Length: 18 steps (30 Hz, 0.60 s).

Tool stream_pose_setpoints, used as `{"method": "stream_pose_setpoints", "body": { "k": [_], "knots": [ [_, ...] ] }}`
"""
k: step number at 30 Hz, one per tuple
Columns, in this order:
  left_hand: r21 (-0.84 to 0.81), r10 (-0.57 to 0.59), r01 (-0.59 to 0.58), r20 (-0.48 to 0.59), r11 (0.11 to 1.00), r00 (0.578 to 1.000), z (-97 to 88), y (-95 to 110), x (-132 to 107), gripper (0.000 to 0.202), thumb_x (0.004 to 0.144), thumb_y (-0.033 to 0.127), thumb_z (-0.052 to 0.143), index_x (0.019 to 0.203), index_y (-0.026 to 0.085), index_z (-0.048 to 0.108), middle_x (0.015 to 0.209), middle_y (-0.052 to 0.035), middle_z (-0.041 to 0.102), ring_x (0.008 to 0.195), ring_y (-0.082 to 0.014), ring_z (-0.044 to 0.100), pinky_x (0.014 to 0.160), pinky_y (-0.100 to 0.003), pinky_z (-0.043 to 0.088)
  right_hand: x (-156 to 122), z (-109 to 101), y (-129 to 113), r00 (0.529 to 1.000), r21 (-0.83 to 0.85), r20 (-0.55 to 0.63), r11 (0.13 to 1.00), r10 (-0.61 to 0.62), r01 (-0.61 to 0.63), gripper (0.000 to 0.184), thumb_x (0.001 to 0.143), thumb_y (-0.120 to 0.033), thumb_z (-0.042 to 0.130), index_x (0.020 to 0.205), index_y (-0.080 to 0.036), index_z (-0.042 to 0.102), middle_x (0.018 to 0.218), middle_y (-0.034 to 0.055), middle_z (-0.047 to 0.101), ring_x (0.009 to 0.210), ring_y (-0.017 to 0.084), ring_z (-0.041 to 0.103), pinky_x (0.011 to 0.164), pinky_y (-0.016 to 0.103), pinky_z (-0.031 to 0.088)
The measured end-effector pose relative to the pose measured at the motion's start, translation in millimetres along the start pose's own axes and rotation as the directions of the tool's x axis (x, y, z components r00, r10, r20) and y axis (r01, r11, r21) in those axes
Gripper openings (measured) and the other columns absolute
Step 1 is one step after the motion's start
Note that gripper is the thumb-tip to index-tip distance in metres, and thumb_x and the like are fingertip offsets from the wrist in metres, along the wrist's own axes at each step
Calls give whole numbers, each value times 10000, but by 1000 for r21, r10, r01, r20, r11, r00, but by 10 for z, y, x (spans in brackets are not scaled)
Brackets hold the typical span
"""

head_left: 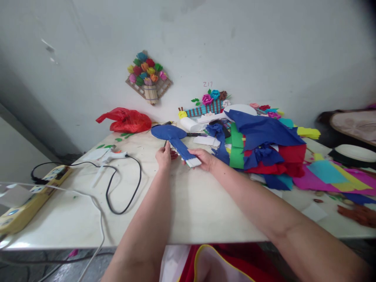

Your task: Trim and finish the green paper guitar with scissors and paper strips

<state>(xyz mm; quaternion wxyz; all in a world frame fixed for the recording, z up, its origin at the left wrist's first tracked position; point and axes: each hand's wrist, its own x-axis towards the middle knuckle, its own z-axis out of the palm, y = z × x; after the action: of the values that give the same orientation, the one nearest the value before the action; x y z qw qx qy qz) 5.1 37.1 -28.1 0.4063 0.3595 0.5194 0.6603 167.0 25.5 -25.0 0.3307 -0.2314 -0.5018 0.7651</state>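
A blue paper-covered craft piece (179, 145) has a rounded head and a long flat handle whose near end is bare white. My right hand (202, 158) grips that white end, thumb on top and fingers partly hidden beneath. At the handle's left edge, close to the head, my left hand (165, 156) is closed with its thumb up against the blue paper; some of its fingers go under the piece. The rounded head lies over the far part of the table. Behind it are a dark patterned pen-like stick (196, 134) and a white paper roll (190, 124).
On the left lie a hot glue gun (113, 156) with a looping black cord, a yellow power strip (35, 196) and a red plastic bag (129, 120). Crepe paper (264, 129) is heaped on the right. A paper-flower decoration (149, 76) hangs on the wall.
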Motion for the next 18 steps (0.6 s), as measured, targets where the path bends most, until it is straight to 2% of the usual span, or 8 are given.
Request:
{"method": "stream_pose_setpoints", "body": {
  "k": [2, 5, 8, 13, 18],
  "knots": [
    [-63, 0, 3, 39, 998, 999, -1, -17, 11, 426, 641, 558, 577, 689, 142, 499, 490, 4, 520, 408, -127, 532, 432, -253, 464, -2, 35, 2, 1000, 3, 9, 1000, -15, 15, 267, 837, -271, 421, 992, -95, 550, 704, 75, 673, 579, 167, 630, 411, 232, 446],
    [-207, -11, 48, 176, 977, 984, 7, -41, 16, 448, 642, 578, 576, 721, 144, 497, 513, 23, 497, 422, -101, 515, 435, -225, 446, 9, 63, 13, 1000, 0, 20, 1000, -18, 18, 256, 843, -270, 425, 976, -96, 558, 709, 74, 674, 614, 165, 640, 467, 238, 466],
    [-289, -19, 98, 264, 952, 964, 20, -52, 10, 441, 654, 576, 573, 717, 148, 489, 511, 29, 476, 415, -92, 491, 434, -220, 429, 40, 54, 18, 999, -25, 42, 1000, -14, 15, 272, 848, -289, 422, 984, -97, 559, 706, 77, 675, 613, 168, 638, 457, 236, 457],
    [-319, -26, 77, 161, 945, 987, 18, -70, 29, 373, 683, 493, 598, 766, 144, 495, 582, 3, 520, 463, -98, 512, 463, -220, 422, 132, 27, 10, 1000, -58, 26, 998, 2, 0, 282, 864, -267, 390, 981, -74, 561, 701, 93, 675, 617, 169, 635, 478, 247, 462],
    [-382, -63, 108, 129, 918, 990, 2, -104, 81, 228, 752, 357, 562, 808, 151, 481, 679, -30, 568, 555, -113, 564, 530, -228, 443, 273, 32, -7, 998, -26, -54, 999, -45, 44, 256, 861, -248, 400, 979, -89, 561, 696, 74, 672, 605, 160, 630, 538, 272, 485]
  ]
}}
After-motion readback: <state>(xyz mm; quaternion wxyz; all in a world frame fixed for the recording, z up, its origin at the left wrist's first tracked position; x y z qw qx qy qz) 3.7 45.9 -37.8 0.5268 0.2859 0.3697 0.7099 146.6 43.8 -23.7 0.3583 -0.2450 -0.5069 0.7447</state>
